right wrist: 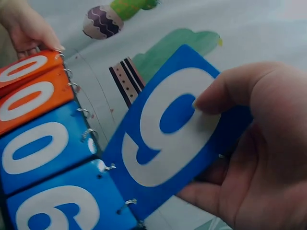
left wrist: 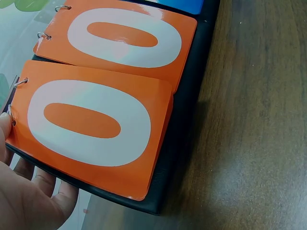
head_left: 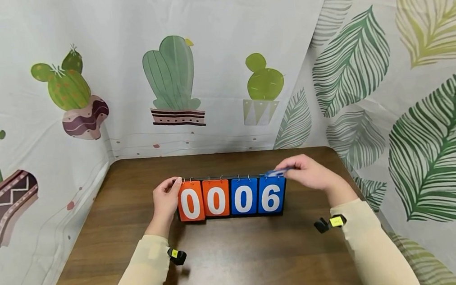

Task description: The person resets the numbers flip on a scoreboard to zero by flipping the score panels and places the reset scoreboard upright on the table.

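A flip scoreboard (head_left: 218,211) on a black base rests on the wooden table, showing orange cards 0 and 0, then blue cards 0 and 6. My left hand (head_left: 166,204) grips its upper left corner, with the thumb at the top edge and the other fingers behind the base. At the opposite end, my right hand (head_left: 309,171) pinches a blue card (right wrist: 163,115), thumb in front and fingers behind. That card is lifted over its metal rings and bears a white numeral with a loop and tail. Its free end is partly hidden by my hand.
The brown wooden table (head_left: 238,259) extends in front of the scoreboard. Behind it hangs a white cloth (head_left: 221,70) printed with cacti, and leaf-printed cloth (head_left: 435,142) lines the right side. A small black wrist device (head_left: 177,256) is on the left wrist.
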### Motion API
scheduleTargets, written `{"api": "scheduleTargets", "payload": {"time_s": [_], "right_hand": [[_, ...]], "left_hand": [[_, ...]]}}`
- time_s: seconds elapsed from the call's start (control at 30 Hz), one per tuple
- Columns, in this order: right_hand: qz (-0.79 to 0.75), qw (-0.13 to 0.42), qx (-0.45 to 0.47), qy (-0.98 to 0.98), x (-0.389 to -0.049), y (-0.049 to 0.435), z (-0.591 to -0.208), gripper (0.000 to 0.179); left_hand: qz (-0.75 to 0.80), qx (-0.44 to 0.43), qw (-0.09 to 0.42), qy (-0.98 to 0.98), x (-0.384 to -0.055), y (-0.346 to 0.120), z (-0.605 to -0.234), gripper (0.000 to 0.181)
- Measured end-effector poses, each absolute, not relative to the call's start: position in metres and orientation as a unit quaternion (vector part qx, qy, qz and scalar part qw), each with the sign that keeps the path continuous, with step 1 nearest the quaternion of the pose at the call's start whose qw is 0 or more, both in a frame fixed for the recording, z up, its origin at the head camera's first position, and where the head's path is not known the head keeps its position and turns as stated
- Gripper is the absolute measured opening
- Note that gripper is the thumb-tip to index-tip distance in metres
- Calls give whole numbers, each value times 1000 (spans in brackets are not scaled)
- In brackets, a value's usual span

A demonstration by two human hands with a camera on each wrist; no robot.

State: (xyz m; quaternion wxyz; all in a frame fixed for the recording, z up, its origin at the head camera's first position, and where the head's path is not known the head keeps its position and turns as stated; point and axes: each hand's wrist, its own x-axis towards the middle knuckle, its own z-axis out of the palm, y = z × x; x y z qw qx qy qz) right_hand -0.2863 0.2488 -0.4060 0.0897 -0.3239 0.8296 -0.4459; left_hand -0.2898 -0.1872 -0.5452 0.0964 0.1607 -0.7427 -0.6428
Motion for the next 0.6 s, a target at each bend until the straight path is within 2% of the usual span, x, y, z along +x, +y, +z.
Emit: {"api": "scheduleTargets", "payload": {"time_s": [0.23,0.47,0.6], "right_hand": [[-377,64,-322,866,-244,235,-430,33],[-354,-46,-306,883,-214,221,-476,33],[-341,-78,-275,896,-204,216,-501,35]], "left_hand": [[-643,164,94,-743,-290,-187,-546,39],[-646,159,100,-740,-291,-188,-549,40],[-648,155,103,-739,-291,-187,-550,39]]}}
